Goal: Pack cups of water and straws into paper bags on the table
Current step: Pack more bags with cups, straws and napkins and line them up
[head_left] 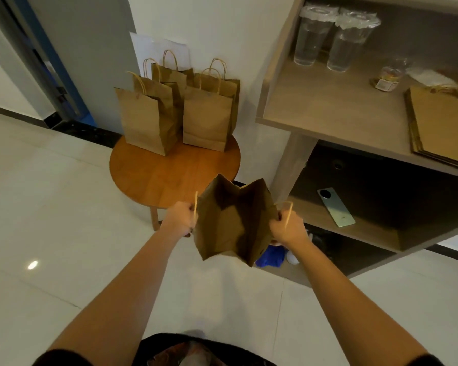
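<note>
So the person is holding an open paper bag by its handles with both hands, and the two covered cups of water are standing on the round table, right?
Not quite. The head view shows the two covered cups of water standing on the shelf, not on the round table, which holds only paper bags. The rest holds: left hand and right hand hold the open bag by its handles.

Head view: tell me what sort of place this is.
Probably a room in a home or small office, not a shop counter: glossy tiled floor, a small round wooden table bearing standing paper bags, and a wooden shelf unit with sealed cups of water and a phone.
</note>
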The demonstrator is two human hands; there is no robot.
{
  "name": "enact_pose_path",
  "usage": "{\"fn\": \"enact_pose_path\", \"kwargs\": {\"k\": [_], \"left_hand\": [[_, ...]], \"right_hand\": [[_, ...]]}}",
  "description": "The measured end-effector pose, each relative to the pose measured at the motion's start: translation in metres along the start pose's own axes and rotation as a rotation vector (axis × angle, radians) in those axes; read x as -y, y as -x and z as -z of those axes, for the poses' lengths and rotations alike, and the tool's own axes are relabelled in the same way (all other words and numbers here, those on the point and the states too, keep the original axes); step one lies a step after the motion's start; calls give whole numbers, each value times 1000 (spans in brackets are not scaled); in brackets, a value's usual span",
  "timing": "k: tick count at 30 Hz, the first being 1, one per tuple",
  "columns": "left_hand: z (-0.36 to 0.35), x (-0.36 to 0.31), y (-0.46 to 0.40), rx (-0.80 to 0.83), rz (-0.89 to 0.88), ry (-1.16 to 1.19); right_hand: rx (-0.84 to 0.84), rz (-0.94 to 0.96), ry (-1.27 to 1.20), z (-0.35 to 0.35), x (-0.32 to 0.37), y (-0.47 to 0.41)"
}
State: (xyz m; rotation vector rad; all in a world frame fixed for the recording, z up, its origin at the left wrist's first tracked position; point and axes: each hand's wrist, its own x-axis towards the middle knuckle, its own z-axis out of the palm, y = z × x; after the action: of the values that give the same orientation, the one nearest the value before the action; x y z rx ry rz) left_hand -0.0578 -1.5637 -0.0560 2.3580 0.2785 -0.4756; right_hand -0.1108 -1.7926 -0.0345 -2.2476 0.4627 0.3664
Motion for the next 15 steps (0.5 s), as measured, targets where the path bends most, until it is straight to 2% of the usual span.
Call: {"fn": "enact_pose_path", "kwargs": {"k": [3, 9, 15], "left_hand": [[16, 10, -21, -10, 37, 81], [56, 14, -96, -8, 80, 321], [100, 6, -194, 40, 82, 316]], "right_hand": [[46, -15, -113, -13, 22, -18], [75, -89, -171, -44, 81, -91], [86, -176, -247, -76, 141, -176]]}}
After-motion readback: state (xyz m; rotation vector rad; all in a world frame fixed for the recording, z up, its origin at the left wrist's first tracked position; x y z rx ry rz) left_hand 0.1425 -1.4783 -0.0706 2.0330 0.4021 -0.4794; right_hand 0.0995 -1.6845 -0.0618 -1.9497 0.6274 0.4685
